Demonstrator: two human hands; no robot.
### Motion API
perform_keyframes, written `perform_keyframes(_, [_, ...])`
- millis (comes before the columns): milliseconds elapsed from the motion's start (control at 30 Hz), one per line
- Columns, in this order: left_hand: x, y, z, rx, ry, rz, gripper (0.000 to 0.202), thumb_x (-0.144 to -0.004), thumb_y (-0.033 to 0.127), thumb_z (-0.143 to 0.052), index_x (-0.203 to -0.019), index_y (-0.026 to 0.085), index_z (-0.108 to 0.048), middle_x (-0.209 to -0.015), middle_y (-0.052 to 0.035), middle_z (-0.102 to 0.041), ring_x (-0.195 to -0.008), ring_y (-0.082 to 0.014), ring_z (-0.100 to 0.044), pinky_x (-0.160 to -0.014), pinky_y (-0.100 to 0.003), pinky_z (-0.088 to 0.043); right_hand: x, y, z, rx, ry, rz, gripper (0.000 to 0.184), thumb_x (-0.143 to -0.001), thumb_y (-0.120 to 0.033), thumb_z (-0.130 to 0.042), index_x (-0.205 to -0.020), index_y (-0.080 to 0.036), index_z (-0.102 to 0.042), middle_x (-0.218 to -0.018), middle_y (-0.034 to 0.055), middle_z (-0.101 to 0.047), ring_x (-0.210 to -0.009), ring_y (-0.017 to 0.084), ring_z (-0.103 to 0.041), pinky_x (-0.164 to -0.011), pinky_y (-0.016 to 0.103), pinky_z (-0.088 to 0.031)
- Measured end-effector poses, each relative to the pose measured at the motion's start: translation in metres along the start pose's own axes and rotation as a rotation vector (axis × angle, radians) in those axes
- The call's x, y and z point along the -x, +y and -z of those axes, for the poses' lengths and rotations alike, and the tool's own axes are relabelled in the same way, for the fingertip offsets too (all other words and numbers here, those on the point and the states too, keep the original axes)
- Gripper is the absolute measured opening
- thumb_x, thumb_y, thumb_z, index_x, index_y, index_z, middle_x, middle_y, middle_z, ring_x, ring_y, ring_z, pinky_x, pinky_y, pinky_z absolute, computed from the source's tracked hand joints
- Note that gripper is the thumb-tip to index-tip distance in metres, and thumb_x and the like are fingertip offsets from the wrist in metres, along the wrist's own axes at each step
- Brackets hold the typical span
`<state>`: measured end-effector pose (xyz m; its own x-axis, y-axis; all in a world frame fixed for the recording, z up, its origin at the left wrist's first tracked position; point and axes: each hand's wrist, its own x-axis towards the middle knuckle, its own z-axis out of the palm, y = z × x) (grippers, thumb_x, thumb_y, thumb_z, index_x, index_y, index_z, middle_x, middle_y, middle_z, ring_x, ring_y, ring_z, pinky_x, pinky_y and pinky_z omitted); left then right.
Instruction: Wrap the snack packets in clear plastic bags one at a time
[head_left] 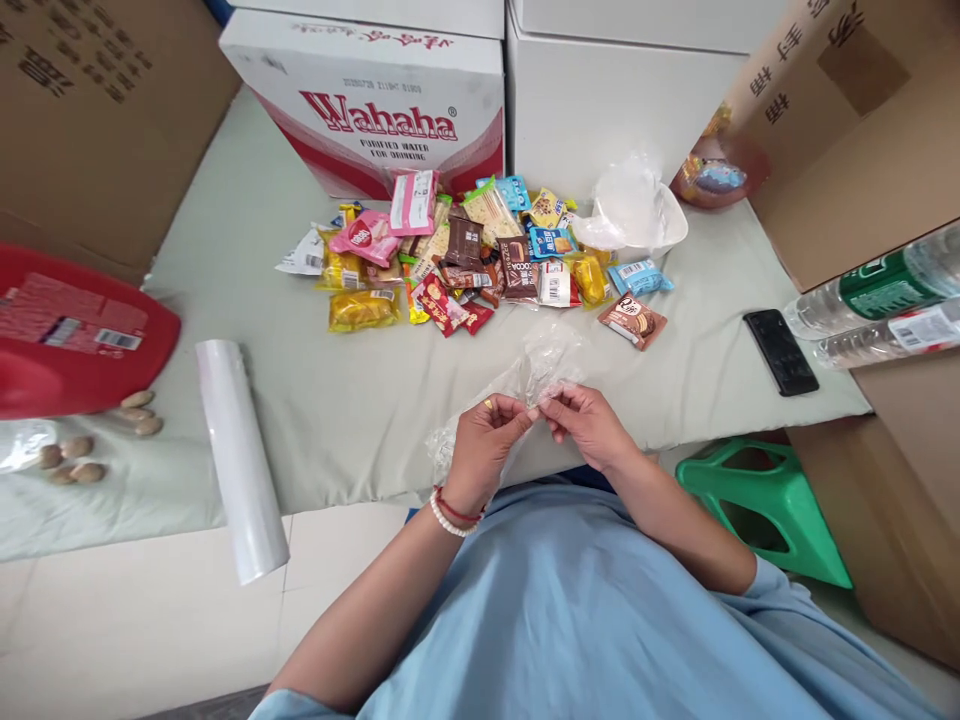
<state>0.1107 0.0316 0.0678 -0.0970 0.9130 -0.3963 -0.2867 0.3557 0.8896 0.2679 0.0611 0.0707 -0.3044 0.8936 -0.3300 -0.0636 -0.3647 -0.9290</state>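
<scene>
My left hand and my right hand are close together at the near edge of the table, each pinching the rim of a clear plastic bag. The bag is thin and crumpled and stands up between the fingertips. Whether anything is inside it I cannot make out. A bead bracelet and red cord circle my left wrist. Beyond the bag lies a heap of wrapped snacks in pink, brown, yellow and blue wrappers, with one brown packet a little apart at the right.
A white roll of plastic bags lies at the left. A white bowl with clear plastic, a black phone, water bottles, a red tray, nuts, a Wahaha carton, cardboard boxes and a green stool surround the table.
</scene>
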Motion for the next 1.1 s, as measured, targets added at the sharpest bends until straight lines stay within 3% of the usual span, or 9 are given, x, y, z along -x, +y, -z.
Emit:
perform_keyframes(100, [0.000, 0.003, 0.002, 0.083, -0.002, 0.042, 0.041, -0.060, 0.046, -0.096, -0.070, 0.017, -0.069, -0.065, 0.0021, -0.065, -0.062, -0.0095, -0.053, -0.063, -0.025, -0.043, -0.001, -0.003, 0.003, 0.004, -0.005, -0.018, 0.046, -0.076, -0.063, -0.082, -0.080, -0.020, -0.065, -0.066, -0.0051, -0.057, -0.052, 0.008, -0.048, -0.049, 0.023, -0.043])
perform_keyframes(233, [0.002, 0.009, 0.006, 0.197, -0.008, 0.161, 0.046, -0.057, 0.050, -0.097, -0.076, 0.016, -0.072, -0.072, -0.0016, -0.071, -0.068, -0.0123, -0.061, -0.069, -0.027, -0.048, 0.000, -0.003, 0.004, -0.019, 0.026, -0.040, 0.047, -0.077, -0.063, -0.081, -0.079, -0.020, -0.063, -0.068, -0.0047, -0.055, -0.053, 0.008, -0.044, -0.045, 0.021, -0.038])
perform_keyframes(333, [0.003, 0.014, 0.007, 0.226, -0.027, 0.167, 0.043, -0.058, 0.048, -0.096, -0.076, 0.016, -0.074, -0.075, -0.0025, -0.071, -0.071, -0.0127, -0.063, -0.071, -0.027, -0.050, 0.002, -0.003, 0.003, -0.043, 0.042, -0.061, 0.047, -0.075, -0.063, -0.082, -0.080, -0.021, -0.063, -0.070, -0.0040, -0.054, -0.056, 0.009, -0.043, -0.044, 0.020, -0.036])
perform_keyframes(533, [0.006, 0.016, 0.008, 0.220, -0.072, 0.127, 0.032, -0.064, 0.041, -0.092, -0.076, 0.016, -0.077, -0.071, -0.0022, -0.071, -0.065, -0.0113, -0.060, -0.066, -0.026, -0.050, 0.009, -0.006, -0.008, -0.011, -0.036, 0.002, 0.044, -0.077, -0.058, -0.084, -0.097, -0.024, -0.067, -0.092, 0.0015, -0.065, -0.083, 0.016, -0.062, -0.064, 0.026, -0.056])
perform_keyframes(700, [0.005, 0.012, 0.010, 0.232, -0.100, 0.108, 0.032, -0.062, 0.037, -0.094, -0.081, 0.015, -0.080, -0.071, -0.0033, -0.074, -0.066, -0.0123, -0.064, -0.068, -0.027, -0.053, 0.007, -0.005, -0.013, -0.011, -0.083, 0.034, 0.038, -0.080, -0.054, -0.084, -0.095, -0.023, -0.067, -0.086, 0.0003, -0.069, -0.078, 0.016, -0.066, -0.074, 0.032, -0.057])
perform_keyframes(867, [0.002, 0.009, 0.014, 0.235, -0.052, 0.135, 0.038, -0.059, 0.039, -0.096, -0.083, 0.015, -0.080, -0.077, -0.0065, -0.078, -0.067, -0.0137, -0.066, -0.064, -0.026, -0.052, 0.003, -0.002, -0.012, -0.033, -0.027, 0.005, 0.038, -0.080, -0.056, -0.082, -0.095, -0.023, -0.070, -0.082, 0.0005, -0.067, -0.074, 0.015, -0.062, -0.071, 0.031, -0.056])
perform_keyframes(1000, [-0.001, 0.005, 0.014, 0.172, -0.002, 0.085, 0.036, -0.058, 0.040, -0.096, -0.077, 0.015, -0.076, -0.067, -0.0015, -0.071, -0.060, -0.0111, -0.060, -0.059, -0.025, -0.047, 0.005, -0.001, -0.009, 0.072, 0.094, 0.089, 0.032, -0.080, -0.052, -0.081, -0.091, -0.023, -0.070, -0.077, -0.0008, -0.061, -0.066, 0.014, -0.052, -0.060, 0.028, -0.049])
perform_keyframes(1100, [-0.002, 0.003, 0.012, 0.133, 0.012, 0.038, 0.037, -0.060, 0.042, -0.095, -0.072, 0.016, -0.072, -0.060, 0.0026, -0.063, -0.055, -0.0087, -0.052, -0.055, -0.024, -0.042, 0.008, -0.002, -0.009, 0.128, 0.097, 0.109, 0.033, -0.083, -0.054, -0.079, -0.092, -0.024, -0.070, -0.083, 0.0010, -0.063, -0.070, 0.015, -0.052, -0.056, 0.027, -0.046])
